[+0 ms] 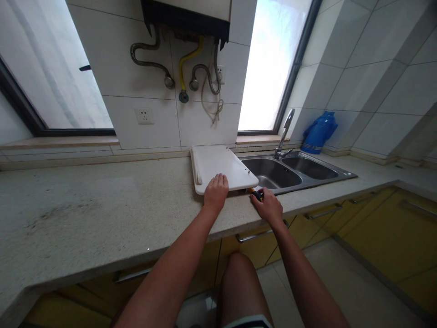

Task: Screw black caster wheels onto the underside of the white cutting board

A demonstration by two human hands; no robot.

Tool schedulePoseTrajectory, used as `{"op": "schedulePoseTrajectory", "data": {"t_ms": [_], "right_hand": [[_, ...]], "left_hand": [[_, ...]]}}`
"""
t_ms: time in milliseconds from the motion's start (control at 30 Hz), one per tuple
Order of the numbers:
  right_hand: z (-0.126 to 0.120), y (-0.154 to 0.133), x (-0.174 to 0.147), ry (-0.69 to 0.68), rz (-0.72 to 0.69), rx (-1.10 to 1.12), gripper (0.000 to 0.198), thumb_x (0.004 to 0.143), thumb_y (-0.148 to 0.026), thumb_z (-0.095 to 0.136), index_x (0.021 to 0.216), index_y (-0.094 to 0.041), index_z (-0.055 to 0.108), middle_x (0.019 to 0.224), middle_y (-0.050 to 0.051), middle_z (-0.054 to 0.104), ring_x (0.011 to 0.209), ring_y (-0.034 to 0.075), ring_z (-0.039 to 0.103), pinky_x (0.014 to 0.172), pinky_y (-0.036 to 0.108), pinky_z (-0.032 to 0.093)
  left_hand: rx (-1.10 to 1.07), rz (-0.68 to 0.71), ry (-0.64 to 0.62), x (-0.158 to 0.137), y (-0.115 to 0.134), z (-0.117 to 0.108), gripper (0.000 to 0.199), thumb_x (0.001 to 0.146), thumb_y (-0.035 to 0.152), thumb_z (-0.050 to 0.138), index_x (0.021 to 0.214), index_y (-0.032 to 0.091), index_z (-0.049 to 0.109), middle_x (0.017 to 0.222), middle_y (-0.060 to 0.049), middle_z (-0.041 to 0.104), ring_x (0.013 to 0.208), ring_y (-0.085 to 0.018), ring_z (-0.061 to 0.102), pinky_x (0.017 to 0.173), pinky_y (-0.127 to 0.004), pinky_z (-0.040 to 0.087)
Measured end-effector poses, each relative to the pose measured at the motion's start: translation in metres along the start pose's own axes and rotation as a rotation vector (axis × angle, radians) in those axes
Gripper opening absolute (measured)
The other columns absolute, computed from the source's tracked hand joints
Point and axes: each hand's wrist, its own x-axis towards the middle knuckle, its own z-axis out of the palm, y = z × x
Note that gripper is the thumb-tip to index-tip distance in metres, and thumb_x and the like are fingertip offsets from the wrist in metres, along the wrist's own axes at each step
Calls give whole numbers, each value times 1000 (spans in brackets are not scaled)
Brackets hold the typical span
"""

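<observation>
A white flat panel (221,164) with rounded corners lies on the counter, partly over the left edge of the sink. Small metal pegs or screws stick up along its right side. My left hand (215,189) is closed over the panel's front edge, fingers together on top and thumb hidden. At the front right corner, my right hand (268,205) grips a hand tool with a black and orange handle (256,195), which looks like a screwdriver. The tool's tip is out of sight by the panel's edge.
A double steel sink (297,184) with a chrome faucet (283,139) sits to the right. Behind it stands a blue plastic container (318,132). A water heater (187,18) with hoses hangs on the tiled wall. Yellow drawers with metal handles (254,236) run below the counter (112,205).
</observation>
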Motion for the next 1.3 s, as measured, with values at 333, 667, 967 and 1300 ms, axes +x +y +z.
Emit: {"op": "schedulePoseTrajectory", "data": {"t_ms": [333, 667, 967, 1300], "right_hand": [[-1, 0, 0, 4, -6, 3, 42, 108, -50, 71, 136, -18, 70, 135, 10, 73, 117, 24, 73, 103, 47, 65], [1, 2, 1, 6, -10, 6, 42, 108, -50, 71, 135, -18, 70, 133, 10, 73, 116, 23, 73, 102, 46, 65], [0, 1, 0, 2, -3, 6, 42, 108, -50, 71, 137, -18, 70, 135, 11, 73, 117, 24, 73, 103, 47, 66], [0, 2, 0, 1, -7, 8, 42, 108, -50, 71, 136, -18, 70, 134, 10, 73, 116, 23, 73, 102, 46, 66]], "left_hand": [[-9, 2, 13, -1, 0, 1, 46, 108, 1, 53, 151, 0, 68, 156, -29, 68, 148, -32, 69, 123, -43, 57], [-14, 0, 30, -1, -1, 6, 46, 106, 1, 56, 150, 4, 70, 156, -29, 68, 148, -32, 69, 122, -44, 57], [-13, -9, 22, -1, 0, 4, 45, 107, 1, 55, 150, 2, 70, 155, -29, 69, 146, -31, 70, 122, -43, 57], [-8, -2, 19, -2, -2, 2, 45, 107, 1, 55, 149, 2, 70, 155, -28, 69, 146, -31, 71, 121, -42, 58]]}}
